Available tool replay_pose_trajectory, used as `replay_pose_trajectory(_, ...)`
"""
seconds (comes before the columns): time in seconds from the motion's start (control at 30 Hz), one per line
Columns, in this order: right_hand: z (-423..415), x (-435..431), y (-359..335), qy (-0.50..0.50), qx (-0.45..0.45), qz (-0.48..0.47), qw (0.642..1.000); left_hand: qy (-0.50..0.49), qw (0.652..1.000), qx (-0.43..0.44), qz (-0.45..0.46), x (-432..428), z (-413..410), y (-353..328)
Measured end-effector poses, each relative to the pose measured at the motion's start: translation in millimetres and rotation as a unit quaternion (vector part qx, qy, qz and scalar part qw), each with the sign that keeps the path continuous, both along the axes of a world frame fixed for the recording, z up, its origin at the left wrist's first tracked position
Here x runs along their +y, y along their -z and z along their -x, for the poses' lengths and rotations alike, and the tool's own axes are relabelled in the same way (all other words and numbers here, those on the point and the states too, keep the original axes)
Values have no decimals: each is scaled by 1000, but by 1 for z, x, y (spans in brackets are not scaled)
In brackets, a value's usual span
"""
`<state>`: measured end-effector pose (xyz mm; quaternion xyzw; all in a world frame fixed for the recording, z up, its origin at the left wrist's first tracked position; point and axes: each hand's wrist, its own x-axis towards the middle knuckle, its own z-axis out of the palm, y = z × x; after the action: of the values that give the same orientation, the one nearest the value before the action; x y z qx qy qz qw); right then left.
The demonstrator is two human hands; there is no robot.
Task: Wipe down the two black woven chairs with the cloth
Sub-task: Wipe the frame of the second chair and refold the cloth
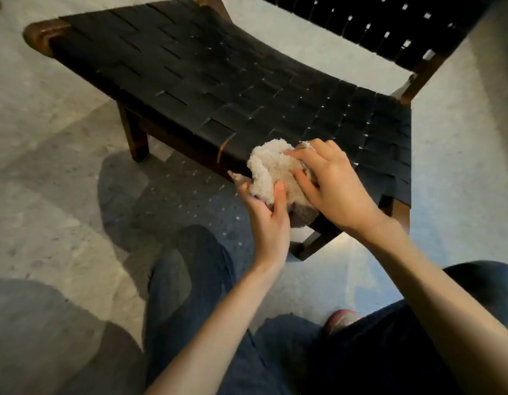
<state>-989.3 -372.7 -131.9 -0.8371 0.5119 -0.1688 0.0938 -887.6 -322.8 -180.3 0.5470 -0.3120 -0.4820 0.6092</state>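
A low chair with a black woven seat point(207, 81) and a dark wooden frame fills the upper half of the head view; its woven backrest point(375, 27) rises at the top right. A cream, fluffy cloth point(271, 169) is bunched at the seat's near edge. My left hand point(264, 215) grips the cloth from below, thumb up against it. My right hand point(329, 183) lies on top of the cloth, fingers curled into it, over the woven straps. Only one chair is in view.
Pale speckled stone floor point(47, 155) surrounds the chair. My legs in dark blue trousers point(195, 295) are at the bottom, with a pink shoe tip point(342, 317) between them. The chair's wooden legs point(137, 138) stand at the left and near right.
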Motion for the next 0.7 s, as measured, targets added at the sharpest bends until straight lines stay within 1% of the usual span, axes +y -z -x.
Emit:
replay_pose_trajectory(0.1, 23, 22, -6, 38, 58, 48, 996, 35, 999, 32, -12, 14, 28, -2)
replay_pose_trajectory(0.2, 39, 38, -8, 94, 133, 87, 983, 66, 995, 62, -28, 22, 49, -7)
replay_pose_trajectory(0.37, 42, 50, -8, 126, 132, 84, 980, 94, 993, 71, -10, 29, 55, -6)
replay_pose_trajectory(0.5, 12, 39, -2, 102, 167, 66, 978, 46, 996, 75, -2, 20, 34, -2)
replay_pose_trajectory(0.63, -20, 20, 4, 69, 128, 82, 986, -29, 999, 9, 14, -3, -1, 0)
replay_pose_trajectory(0.7, -38, 8, 7, 43, 116, 96, 988, -69, 998, 6, 4, -18, -19, 1)
